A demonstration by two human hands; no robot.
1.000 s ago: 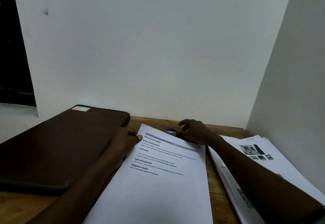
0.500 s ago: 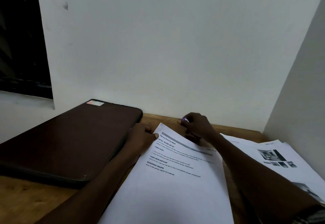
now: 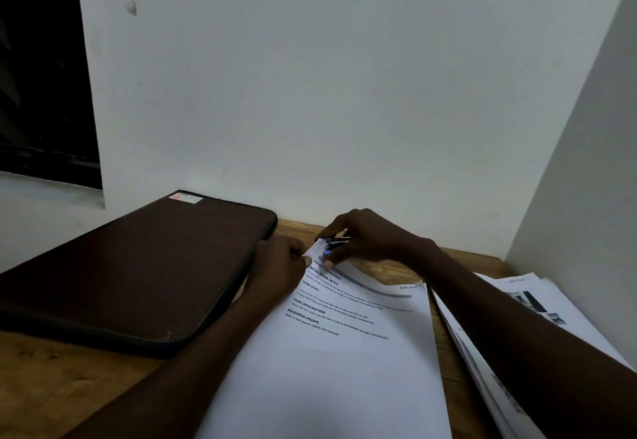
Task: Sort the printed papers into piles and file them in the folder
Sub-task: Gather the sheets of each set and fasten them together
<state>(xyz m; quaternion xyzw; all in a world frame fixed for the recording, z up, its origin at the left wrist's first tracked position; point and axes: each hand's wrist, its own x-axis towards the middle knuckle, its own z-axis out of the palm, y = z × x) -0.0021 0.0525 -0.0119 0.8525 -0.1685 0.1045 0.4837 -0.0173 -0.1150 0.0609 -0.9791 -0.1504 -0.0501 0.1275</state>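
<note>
At the top left corner of the middle stack (image 3: 344, 363) of printed papers, our two hands meet. Our left hand (image 3: 279, 266) grips that corner with the thumb on top and lifts it slightly off the wooden table (image 3: 51, 390). Our right hand (image 3: 372, 238) curls round a small shiny fastener (image 3: 332, 244), a clip or a stapler, we cannot tell which, with its mouth at the raised corner. The middle stack lies between the closed dark folder (image 3: 138, 266) on the left and a fanned second pile (image 3: 537, 304), printed with pictures, which sits partly under our right forearm.

Several things could go wrong from here, as we judge it. If the lower sheets are not squared up under our thumb, the fastener may catch only the top few and leave the rest loose. The bend we put into the corner could set as a crease, or the bite could land on the heading just beside it. Our right forearm crosses the second pile, so pulling that arm back carelessly could drag its sheets and mix the two sorts. The light is dim, which makes a misplaced bite easy to miss. The folder is shut, and both hands are busy, so filing will need one hand freed without letting the stack slide.
</note>
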